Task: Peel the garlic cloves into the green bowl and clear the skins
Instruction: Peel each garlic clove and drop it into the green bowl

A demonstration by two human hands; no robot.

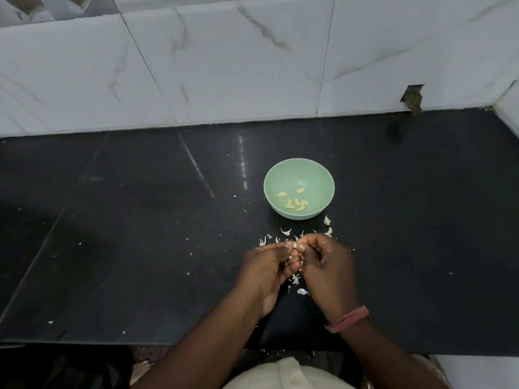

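Observation:
A pale green bowl (299,169) stands on the black counter and holds several peeled garlic cloves (297,203). Just in front of it my left hand (266,269) and my right hand (327,265) meet, fingers curled. Between their fingertips they pinch a small garlic clove (295,245), mostly hidden by the fingers. White garlic skins (286,232) lie scattered on the counter between the hands and the bowl, and more skins (302,291) lie under the hands.
The black counter (140,220) runs to a white marble-tiled wall (224,66) at the back. Small skin flecks dot the counter to the left. A hole in the tile (412,101) sits at the back right. The counter's front edge lies just under my forearms.

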